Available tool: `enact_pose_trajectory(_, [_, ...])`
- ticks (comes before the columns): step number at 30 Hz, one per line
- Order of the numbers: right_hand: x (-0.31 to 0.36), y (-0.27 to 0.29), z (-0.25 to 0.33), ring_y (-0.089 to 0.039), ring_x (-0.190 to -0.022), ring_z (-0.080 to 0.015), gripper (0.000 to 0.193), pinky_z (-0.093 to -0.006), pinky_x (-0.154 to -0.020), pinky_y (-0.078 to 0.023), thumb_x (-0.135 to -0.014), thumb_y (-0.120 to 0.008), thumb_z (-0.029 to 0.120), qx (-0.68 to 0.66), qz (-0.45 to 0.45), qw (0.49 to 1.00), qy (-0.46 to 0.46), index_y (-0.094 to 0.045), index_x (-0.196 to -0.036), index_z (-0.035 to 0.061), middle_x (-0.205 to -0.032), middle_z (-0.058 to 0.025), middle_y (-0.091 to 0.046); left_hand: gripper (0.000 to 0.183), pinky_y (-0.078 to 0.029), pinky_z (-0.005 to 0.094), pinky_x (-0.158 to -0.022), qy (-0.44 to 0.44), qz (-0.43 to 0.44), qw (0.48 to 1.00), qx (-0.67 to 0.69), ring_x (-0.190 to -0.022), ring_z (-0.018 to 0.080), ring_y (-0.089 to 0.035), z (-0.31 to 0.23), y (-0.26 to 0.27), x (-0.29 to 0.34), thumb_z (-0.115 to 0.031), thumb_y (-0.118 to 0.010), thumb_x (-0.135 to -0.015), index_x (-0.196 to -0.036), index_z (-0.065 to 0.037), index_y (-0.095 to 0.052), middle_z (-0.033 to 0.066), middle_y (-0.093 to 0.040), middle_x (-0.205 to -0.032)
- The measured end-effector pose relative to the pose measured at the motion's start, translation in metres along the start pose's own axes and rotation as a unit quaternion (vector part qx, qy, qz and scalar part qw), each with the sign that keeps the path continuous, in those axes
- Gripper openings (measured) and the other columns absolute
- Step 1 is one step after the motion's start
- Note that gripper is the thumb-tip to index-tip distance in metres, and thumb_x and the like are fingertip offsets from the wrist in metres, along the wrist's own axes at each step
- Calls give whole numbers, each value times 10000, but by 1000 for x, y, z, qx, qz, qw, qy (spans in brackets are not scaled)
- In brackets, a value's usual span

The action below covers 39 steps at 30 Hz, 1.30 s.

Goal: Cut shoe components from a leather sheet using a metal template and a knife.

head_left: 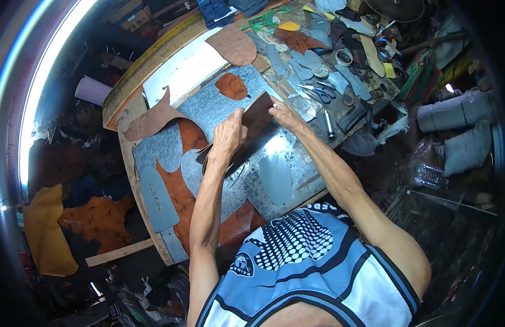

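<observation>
Over the work table, a dark brown leather piece (pixel 254 124) is stretched slantwise between my hands. It looks folded or stacked, with layered edges. My left hand (pixel 229 135) grips its left side, fingers closed and thumb on top. My right hand (pixel 283 114) pinches the upper right edge. Beneath lies a grey mottled board (pixel 203 103). A small orange-brown leather cutout (pixel 231 86) rests on it beyond my left hand. Nearer me is a grey oval pattern piece (pixel 275 179). Left of my left forearm are orange-brown leather (pixel 179 210) and a long grey pattern (pixel 158 199).
Blue-handled scissors (pixel 324 95), a dark cylindrical tool (pixel 329 124) and a tape roll (pixel 344 57) lie to the right. Brown leather (pixel 232 44) partly covers a white sheet (pixel 184 65) at the back. Pattern scraps crowd the far right. Yellow leather (pixel 48 231) lies beyond the table's left edge.
</observation>
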State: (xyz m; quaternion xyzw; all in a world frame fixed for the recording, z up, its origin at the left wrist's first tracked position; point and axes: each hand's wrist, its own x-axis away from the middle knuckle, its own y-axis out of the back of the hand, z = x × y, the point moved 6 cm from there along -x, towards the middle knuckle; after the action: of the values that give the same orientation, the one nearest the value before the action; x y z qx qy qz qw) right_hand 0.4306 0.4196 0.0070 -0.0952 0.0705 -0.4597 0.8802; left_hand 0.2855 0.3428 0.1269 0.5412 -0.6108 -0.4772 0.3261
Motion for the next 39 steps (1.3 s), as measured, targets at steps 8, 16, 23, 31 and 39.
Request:
enact_pose_trajectory(8, [-1, 7, -11, -372, -1361, -263, 657, -337, -1129, -282, -938, -526, 155, 173, -46, 983, -30, -221, -1467, -90, -1462, -214, -391, 354, -476, 535, -760, 35, 34, 999, 16, -874, 467, -610, 6, -3, 6, -106, -524, -793, -1129, -20, -456, 289, -629, -945])
enact_pose_trajectory(16, [23, -4, -1, -315, -1376, -274, 641, -340, -1136, -246, -963, -548, 222, 86, -50, 995, -26, -260, -1431, -106, -1469, -226, -342, 365, -478, 525, -755, 129, -45, 986, 93, -891, 463, -609, 85, 3, 124, -46, -522, -801, -1164, -12, -490, 275, -632, -986])
enact_pose_trajectory(23, [36, -14, 47, -380, -1339, -263, 575, -342, -1116, -287, -985, -510, 202, 137, -60, 989, -14, -284, -1437, -74, -1452, -204, -391, 318, -486, 497, -757, 129, -138, 973, 133, -900, 462, -609, 69, 3, 132, 17, -478, -827, -1146, 4, -484, 283, -609, -1015])
enact_pose_trajectory(31, [-7, 66, 7, -403, -1348, -316, 557, -364, -1107, -322, -987, -504, 327, 274, -71, 954, 93, -401, -1407, -23, -1428, -208, -444, 319, -492, 457, -804, 171, -63, 948, 259, -900, 406, -645, 71, -18, 106, -61, -447, -871, -1180, 12, -478, 271, -639, -952])
enact_pose_trajectory(39, [11, -7, 27, -626, -928, -162, 369, -299, -797, -490, -1000, -508, 294, 146, 6, 986, 78, -638, -1111, -33, -1013, -104, -666, 425, -497, 338, -878, 299, -30, 765, 570, -974, 226, -631, 98, -122, 110, 26, -403, -811, -1190, 153, -548, 195, -654, -1089])
